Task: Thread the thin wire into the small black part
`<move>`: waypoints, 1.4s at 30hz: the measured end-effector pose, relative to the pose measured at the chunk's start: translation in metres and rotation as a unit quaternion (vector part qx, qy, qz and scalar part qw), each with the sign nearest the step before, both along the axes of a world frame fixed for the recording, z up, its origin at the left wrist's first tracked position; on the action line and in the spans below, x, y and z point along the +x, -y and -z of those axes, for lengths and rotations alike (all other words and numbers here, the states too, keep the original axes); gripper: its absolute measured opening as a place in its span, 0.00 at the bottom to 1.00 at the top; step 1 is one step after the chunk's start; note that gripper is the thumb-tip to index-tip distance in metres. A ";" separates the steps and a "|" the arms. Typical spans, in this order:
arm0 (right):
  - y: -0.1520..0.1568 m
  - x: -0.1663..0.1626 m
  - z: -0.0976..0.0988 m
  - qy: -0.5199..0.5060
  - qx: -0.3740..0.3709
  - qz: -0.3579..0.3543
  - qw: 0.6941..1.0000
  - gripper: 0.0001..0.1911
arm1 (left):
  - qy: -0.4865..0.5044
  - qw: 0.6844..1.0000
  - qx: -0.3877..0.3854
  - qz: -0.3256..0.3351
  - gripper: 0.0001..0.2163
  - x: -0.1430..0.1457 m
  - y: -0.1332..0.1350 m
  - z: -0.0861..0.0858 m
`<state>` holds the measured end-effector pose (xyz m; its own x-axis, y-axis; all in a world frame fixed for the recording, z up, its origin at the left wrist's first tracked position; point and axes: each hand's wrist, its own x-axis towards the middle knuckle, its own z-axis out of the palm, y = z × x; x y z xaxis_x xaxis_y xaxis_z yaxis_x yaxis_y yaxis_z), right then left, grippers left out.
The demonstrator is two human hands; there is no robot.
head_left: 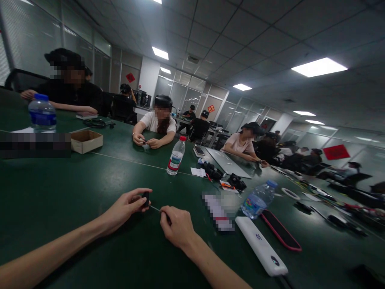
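Note:
Above the green table, my left hand (128,206) pinches a small black block-shaped part (146,198) between thumb and fingers. My right hand (178,225) is closed around what looks like a slim screwdriver (155,208). Its thin metal shaft points left toward the black part, and its handle is mostly hidden in my fist. Whether the tip touches the part is too small to tell. Beyond my hands stands an upright water bottle (175,157) with a red cap.
A white power bank (261,245), a red-edged black phone (281,229) and a blue-capped bottle (259,198) are on the right. An open cardboard box (86,141) and another bottle (42,113) are at the left. Several people sit around, near a closed laptop (227,161).

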<state>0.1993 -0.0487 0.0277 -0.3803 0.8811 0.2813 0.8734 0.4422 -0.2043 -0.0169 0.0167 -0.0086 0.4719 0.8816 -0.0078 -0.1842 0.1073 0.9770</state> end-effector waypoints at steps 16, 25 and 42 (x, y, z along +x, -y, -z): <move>-0.003 0.001 0.005 -0.005 0.028 -0.006 1.000 0.11 | 0.000 1.000 -0.001 0.004 0.25 0.003 0.003 -0.007; -0.003 0.001 0.007 -0.011 0.059 0.006 0.998 0.10 | 0.008 1.000 -0.010 -0.005 0.26 0.004 0.000 -0.002; -0.015 0.004 0.012 -0.029 0.096 -0.041 0.994 0.15 | 0.087 0.994 0.012 -0.058 0.22 0.008 -0.005 -0.004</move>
